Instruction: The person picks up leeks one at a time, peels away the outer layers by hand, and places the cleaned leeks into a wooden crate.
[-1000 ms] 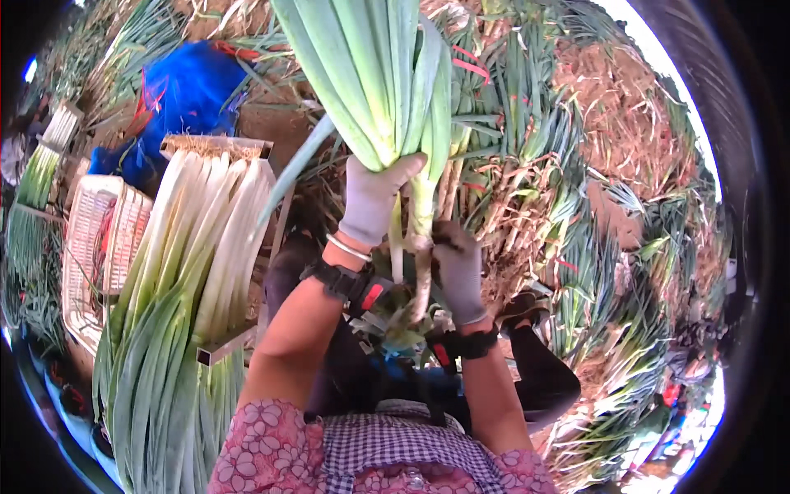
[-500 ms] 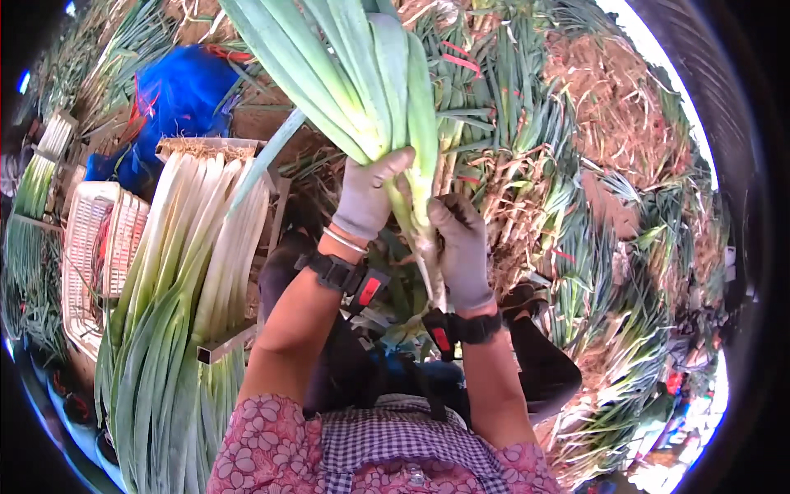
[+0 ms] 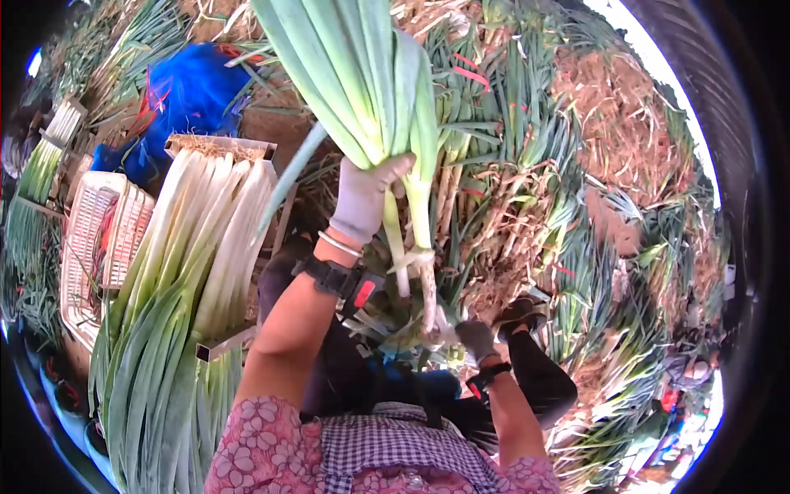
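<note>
My left hand (image 3: 363, 198), in a pale glove, grips a bunch of large green onions (image 3: 344, 90) where the white stems meet the leaves. The leaves fan upward and the stems hang below the fist. A loose pale strip crosses one stem about halfway down. My right hand (image 3: 477, 339), gloved and a little blurred, is low beside the root end of that stem. Its fingers look closed, with a pale wisp next to them; what they hold is unclear. To the left, a thick pile of cleaned green onions (image 3: 177, 247) lies in a metal-framed rack (image 3: 226, 344).
A cream plastic basket (image 3: 82, 247) stands left of the rack, with a blue net bundle (image 3: 193, 90) behind it. Heaps of untrimmed green onions (image 3: 510, 107) and dry brown leaf litter (image 3: 625, 123) cover the ground ahead and right. Another filled rack (image 3: 49, 156) is far left.
My right hand has moved down from the middle of the stem to below its root end. The stems now hang further apart. My left hand keeps its grip almost in place.
</note>
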The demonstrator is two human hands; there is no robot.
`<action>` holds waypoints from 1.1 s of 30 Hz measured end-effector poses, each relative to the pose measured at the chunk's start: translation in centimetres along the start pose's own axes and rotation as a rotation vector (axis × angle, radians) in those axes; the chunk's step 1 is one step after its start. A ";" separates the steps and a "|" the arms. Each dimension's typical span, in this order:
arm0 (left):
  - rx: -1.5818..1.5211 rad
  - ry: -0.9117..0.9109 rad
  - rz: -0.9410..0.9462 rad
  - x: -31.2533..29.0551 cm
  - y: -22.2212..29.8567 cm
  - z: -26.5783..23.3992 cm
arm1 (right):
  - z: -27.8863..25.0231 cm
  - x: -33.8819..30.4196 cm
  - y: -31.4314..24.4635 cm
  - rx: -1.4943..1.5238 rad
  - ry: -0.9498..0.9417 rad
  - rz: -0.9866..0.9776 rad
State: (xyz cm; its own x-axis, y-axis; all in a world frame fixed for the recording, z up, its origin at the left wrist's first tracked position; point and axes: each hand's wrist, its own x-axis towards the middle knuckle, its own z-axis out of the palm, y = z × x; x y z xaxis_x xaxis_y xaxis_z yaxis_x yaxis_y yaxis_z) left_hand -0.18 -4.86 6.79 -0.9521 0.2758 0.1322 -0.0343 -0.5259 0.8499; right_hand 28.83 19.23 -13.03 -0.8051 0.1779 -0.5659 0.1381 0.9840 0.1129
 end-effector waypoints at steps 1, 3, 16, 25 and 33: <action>0.037 0.037 0.005 0.0 -0.3 -0.7 | -3.4 0.8 -1.8 -0.103 0.264 -0.016; 0.141 0.094 0.065 -0.3 -0.3 -2.8 | -17.4 0.3 -8.6 0.952 0.700 -0.043; 0.064 0.273 -0.018 1.0 1.1 -1.5 | -21.2 -2.2 -9.4 1.796 0.758 -0.312; 0.054 0.326 0.010 1.1 1.2 -2.0 | -20.1 -0.2 -10.6 2.002 0.374 -0.211; 0.068 0.226 0.050 0.2 1.2 -2.5 | -18.2 -0.9 -11.8 0.996 0.521 -0.127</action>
State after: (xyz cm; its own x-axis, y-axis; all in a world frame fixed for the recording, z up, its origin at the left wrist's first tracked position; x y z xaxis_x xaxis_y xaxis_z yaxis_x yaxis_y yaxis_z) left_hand -1.13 -7.44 6.58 -0.9961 0.0598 0.0645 0.0283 -0.4767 0.8786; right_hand 17.42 7.25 0.97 -0.9561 0.2783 -0.0912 0.2488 0.6077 -0.7542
